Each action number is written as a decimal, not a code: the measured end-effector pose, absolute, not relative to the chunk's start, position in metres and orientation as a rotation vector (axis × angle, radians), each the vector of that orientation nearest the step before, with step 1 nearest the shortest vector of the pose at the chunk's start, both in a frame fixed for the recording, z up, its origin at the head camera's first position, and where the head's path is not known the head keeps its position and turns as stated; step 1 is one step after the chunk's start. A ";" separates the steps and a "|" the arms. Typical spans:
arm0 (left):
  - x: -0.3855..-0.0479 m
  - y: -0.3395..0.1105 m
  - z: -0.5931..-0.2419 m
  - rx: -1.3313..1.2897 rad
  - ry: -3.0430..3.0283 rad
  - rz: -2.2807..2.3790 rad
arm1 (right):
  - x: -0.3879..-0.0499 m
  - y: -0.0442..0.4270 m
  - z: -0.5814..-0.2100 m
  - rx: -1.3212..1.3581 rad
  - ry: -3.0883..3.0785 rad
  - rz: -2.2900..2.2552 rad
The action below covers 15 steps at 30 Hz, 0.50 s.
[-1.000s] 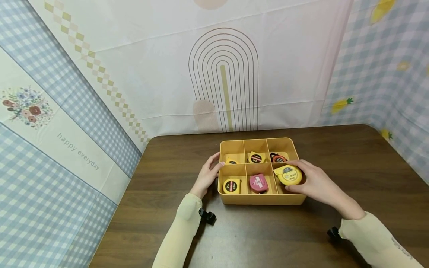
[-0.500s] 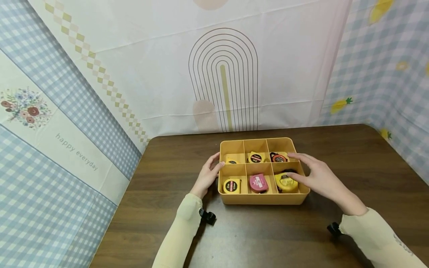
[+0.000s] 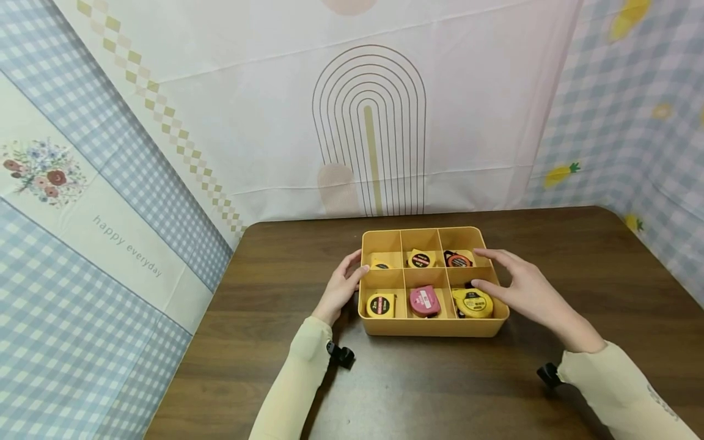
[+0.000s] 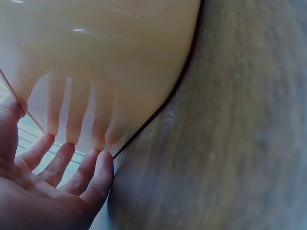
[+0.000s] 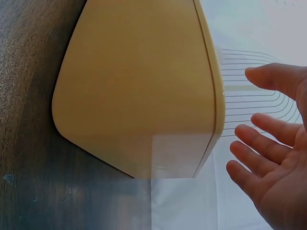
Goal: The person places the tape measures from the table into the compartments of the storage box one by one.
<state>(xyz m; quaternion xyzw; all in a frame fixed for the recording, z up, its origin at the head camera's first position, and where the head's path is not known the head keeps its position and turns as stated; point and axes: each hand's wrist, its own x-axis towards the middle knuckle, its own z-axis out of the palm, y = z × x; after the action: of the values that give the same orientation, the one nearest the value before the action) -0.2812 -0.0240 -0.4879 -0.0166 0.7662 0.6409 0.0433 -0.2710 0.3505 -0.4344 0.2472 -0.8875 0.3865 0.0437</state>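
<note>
A mustard-yellow six-compartment organizer box (image 3: 434,327) sits on the table in the head view. My left hand (image 3: 338,289) holds its left side, thumb over the rim and fingertips against the outer wall, as the left wrist view also shows. Above the front right compartment hovers my right hand (image 3: 530,299), fingers apart and holding nothing. Below it lies a yellow tape measure (image 3: 474,303). A pink tape measure (image 3: 424,301) fills the front middle, a yellow one with a black label (image 3: 381,305) the front left. The back row holds an orange-and-black tape measure (image 3: 458,260) and two partly hidden yellow ones.
The box stands on a dark brown wooden table (image 3: 264,366), near its back edge. Behind the table hangs a patterned cloth (image 3: 264,110). Each wrist wears a small black camera, the left one (image 3: 342,356) near the table's middle.
My right hand has let go of the yellow tape measure, which now lies in the front right compartment, and has drawn slightly back to the right. The left hand stays on the box.
</note>
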 end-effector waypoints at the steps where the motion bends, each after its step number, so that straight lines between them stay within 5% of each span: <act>1: -0.281 -0.024 -0.486 -0.053 2.340 1.956 | -0.271 0.351 -0.435 0.751 -2.708 1.181; 5: -0.271 -0.019 -0.467 -0.040 2.343 1.954 | -0.272 0.351 -0.434 0.724 -2.711 1.197; 15: -0.280 -0.022 -0.490 -0.059 2.362 1.993 | -0.274 0.354 -0.436 0.691 -2.724 1.209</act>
<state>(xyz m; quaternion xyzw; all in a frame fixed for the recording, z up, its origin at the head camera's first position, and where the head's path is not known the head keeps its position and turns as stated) -0.2795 -0.0224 -0.4895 -0.0192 0.7639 0.6445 0.0253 -0.2745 0.3541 -0.4365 0.2256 -0.8896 0.3949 0.0411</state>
